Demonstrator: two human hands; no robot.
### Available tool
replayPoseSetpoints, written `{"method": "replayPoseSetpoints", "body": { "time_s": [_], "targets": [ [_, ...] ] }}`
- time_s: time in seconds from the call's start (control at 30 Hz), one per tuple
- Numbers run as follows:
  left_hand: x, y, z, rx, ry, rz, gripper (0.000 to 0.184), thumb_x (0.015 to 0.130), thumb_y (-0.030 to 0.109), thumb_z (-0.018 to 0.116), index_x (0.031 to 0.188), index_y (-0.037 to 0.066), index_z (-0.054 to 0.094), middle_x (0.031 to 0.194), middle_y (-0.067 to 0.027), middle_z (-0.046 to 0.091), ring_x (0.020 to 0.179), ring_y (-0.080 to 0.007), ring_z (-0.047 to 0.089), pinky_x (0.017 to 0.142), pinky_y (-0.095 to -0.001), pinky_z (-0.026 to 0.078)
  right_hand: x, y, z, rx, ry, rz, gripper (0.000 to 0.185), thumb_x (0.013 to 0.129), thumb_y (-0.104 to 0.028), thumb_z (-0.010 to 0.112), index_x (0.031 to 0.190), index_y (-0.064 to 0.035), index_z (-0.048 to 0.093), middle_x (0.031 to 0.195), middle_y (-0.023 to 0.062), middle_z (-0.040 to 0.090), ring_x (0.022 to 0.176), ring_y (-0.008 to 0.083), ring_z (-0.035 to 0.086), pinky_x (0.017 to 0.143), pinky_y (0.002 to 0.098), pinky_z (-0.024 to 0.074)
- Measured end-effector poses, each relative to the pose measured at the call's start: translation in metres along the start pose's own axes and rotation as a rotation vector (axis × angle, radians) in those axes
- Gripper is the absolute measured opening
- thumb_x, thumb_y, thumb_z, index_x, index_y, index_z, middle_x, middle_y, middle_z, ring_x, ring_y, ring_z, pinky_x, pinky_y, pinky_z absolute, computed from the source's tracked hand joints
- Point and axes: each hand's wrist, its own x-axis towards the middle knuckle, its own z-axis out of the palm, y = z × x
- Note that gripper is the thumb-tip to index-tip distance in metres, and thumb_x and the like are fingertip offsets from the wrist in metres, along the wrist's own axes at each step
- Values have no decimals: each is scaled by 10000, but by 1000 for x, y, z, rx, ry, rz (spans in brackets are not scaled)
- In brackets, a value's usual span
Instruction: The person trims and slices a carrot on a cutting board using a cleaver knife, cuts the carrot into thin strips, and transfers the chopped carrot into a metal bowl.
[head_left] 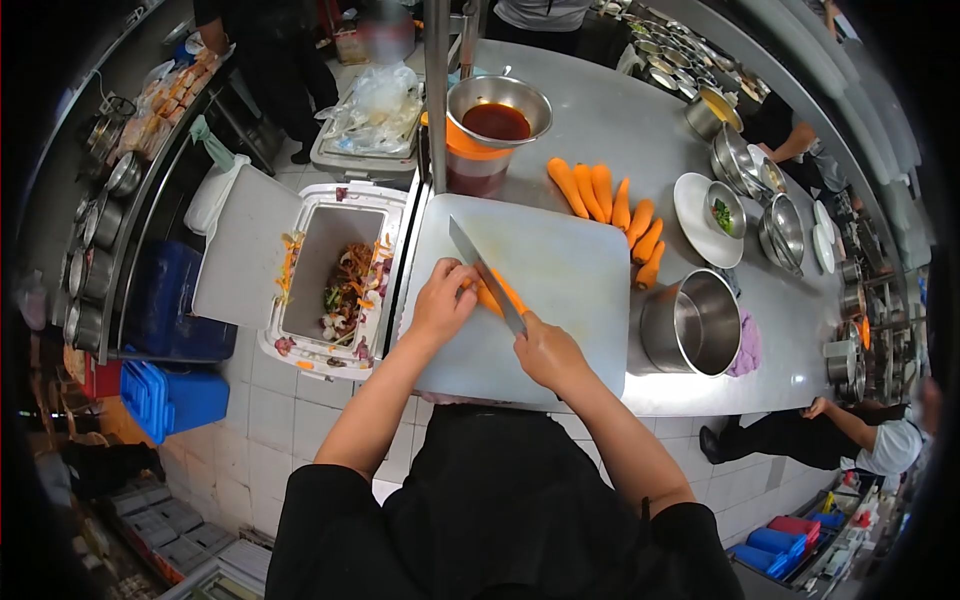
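My right hand (pixel 552 352) is wrapped round the handle of a long kitchen knife (pixel 484 266), its blade slanting up and left. Under and beside the blade lies a peeled carrot (pixel 510 293) on the white cutting board (pixel 575 300). With bent fingers, my left hand (pixel 440 303) grips the carrot's left end, which the fingers partly hide. Whether the blade has gone into the carrot I cannot tell. Several more peeled carrots (pixel 601 192) lie in a row along the board's upper right edge.
A scrap-filled bin (pixel 313 235) stands open left of the board. Behind it, a steel bowl of dark red liquid (pixel 546 105) sits near a metal post (pixel 436 90). A steel pot (pixel 655 335), purple cloth (pixel 748 345) and plate (pixel 690 205) are right. Other people stand around.
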Motion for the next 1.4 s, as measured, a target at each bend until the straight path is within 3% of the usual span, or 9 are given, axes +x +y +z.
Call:
{"method": "replayPoseSetpoints", "body": {
  "time_s": [0.37,0.47,0.8,1.07,1.33,1.4],
  "targets": [
    [0,-4,1,19,-7,3,223,833,132,624,1048,75,609,1053,-120,553,787,-278,619,717,-385,513,-23,-19,-40,-52,10,-81,234,929,-188,549,1038,18,536,730,256,644,695,467,623,661,553,480],
    [0,-4,0,16,3,20,227,826,124,626,1048,74,610,1050,-125,552,809,-288,619,718,-387,513,-18,-15,-28,-62,-28,-46,230,921,-168,543,1043,27,551,744,246,664,681,434,643,651,543,496],
    [0,-8,2,-11,3,29,220,829,125,636,1041,76,606,1034,-117,547,811,-286,604,716,-381,510,6,-8,-1,-24,0,7,245,933,-190,514,1055,19,552,811,277,667,756,454,647,718,558,492],
    [-1,-5,1,-37,-6,-7,217,831,102,640,1043,70,605,1044,-110,553,811,-278,611,718,-377,512,-21,-22,-39,-20,8,-67,239,935,-203,544,1021,20,538,731,256,642,716,463,623,687,550,480],
    [-1,-3,-2,4,34,88,184,855,86,641,1033,61,599,1017,-127,555,846,-293,614,735,-378,512,5,-7,3,-1,-5,-12,252,921,-189,532,1049,26,558,788,268,665,733,461,641,703,556,495],
    [2,-8,-6,-118,-23,46,139,893,76,616,1029,61,598,1000,-130,553,863,-300,608,754,-377,509,13,-7,3,-11,-1,-9,253,925,-193,524,1042,28,558,804,271,668,749,465,642,712,559,494]
  ]
}}
